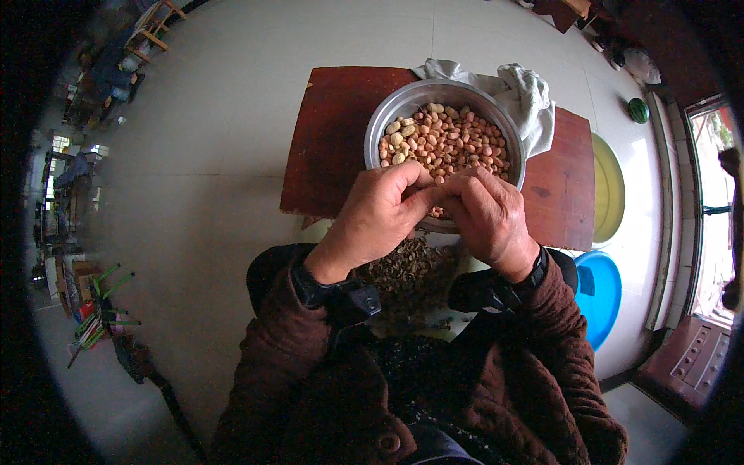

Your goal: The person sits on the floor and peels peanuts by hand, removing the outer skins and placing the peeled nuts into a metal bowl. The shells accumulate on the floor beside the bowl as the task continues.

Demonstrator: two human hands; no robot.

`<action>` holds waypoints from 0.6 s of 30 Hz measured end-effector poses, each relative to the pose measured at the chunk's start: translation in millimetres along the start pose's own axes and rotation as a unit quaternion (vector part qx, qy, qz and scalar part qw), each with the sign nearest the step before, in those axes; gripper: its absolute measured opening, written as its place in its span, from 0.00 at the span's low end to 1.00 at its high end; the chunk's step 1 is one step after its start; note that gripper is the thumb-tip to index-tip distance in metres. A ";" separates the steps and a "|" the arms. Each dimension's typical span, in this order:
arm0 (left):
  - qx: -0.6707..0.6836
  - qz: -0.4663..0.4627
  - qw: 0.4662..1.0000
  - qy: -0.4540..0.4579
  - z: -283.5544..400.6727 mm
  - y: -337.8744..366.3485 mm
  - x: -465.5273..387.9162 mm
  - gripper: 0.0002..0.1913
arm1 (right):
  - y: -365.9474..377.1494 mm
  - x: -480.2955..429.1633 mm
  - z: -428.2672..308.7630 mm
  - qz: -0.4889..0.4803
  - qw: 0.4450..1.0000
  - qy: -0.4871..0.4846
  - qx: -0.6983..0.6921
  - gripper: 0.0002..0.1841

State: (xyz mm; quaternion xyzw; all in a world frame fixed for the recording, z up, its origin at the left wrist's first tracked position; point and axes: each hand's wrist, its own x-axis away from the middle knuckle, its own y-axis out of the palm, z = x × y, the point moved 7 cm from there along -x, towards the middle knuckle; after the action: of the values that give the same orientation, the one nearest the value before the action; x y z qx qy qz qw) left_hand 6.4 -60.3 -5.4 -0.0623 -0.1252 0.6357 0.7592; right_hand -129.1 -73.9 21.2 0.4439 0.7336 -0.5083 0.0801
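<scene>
A round metal basin (375,131) stands on a reddish-brown wooden table (337,116). Shelled peanuts (465,136) fill much of it, with several unshelled peanuts (408,130) at its left side. Over the basin's near rim, my left hand (386,203) and my right hand (485,212) meet at the fingertips and thumbs. Whatever lies between the fingers is hidden, so I cannot tell if they grip a peanut. Below the hands, a heap of peanut shells (407,267) lies between my knees.
A grey cloth (529,104) lies behind and right of the basin. Right of the table are a yellowish round container (607,189) and a blue basin (601,296). A watermelon (638,110) sits on the floor near the wall. A wooden stool (154,32) is at the far upper left.
</scene>
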 end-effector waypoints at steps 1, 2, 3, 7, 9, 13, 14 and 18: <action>-0.007 -0.001 1.000 0.008 1.1 -0.4 0.2 0.06 | 0.7 0.5 0.5 -0.013 1.000 0.006 0.000 0.11; -0.014 -0.002 1.000 0.017 2.1 -0.6 0.4 0.06 | -0.4 0.8 0.5 -0.018 1.000 0.006 0.001 0.11; -0.022 -0.002 0.999 0.027 3.2 -0.7 0.2 0.06 | -0.8 0.9 0.9 -0.028 1.000 0.008 -0.005 0.11; -0.063 0.015 0.990 0.127 13.3 0.4 -1.2 0.07 | -1.8 0.3 2.1 -0.048 0.998 0.022 -0.019 0.10; -0.078 0.027 0.982 0.169 16.9 0.6 -0.6 0.07 | -3.1 -0.7 3.3 -0.030 0.997 0.038 -0.053 0.10; -0.074 0.012 0.989 0.127 8.4 0.8 -0.4 0.08 | -3.8 -2.0 3.8 -0.004 0.994 0.059 -0.095 0.09; -0.081 0.018 0.988 0.129 8.3 0.8 -0.3 0.08 | -3.8 -2.1 3.4 -0.006 0.994 0.061 -0.089 0.09; -0.027 0.050 0.982 0.180 15.8 2.1 -1.0 0.10 | -6.2 -1.8 3.5 -0.013 0.993 0.070 -0.097 0.10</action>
State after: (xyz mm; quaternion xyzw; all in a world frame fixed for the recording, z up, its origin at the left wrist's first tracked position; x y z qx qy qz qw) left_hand -0.1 -61.9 9.2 -0.2022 -0.0002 0.6479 0.7344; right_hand -133.8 -78.4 24.7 0.4589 0.7889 -0.4033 0.0653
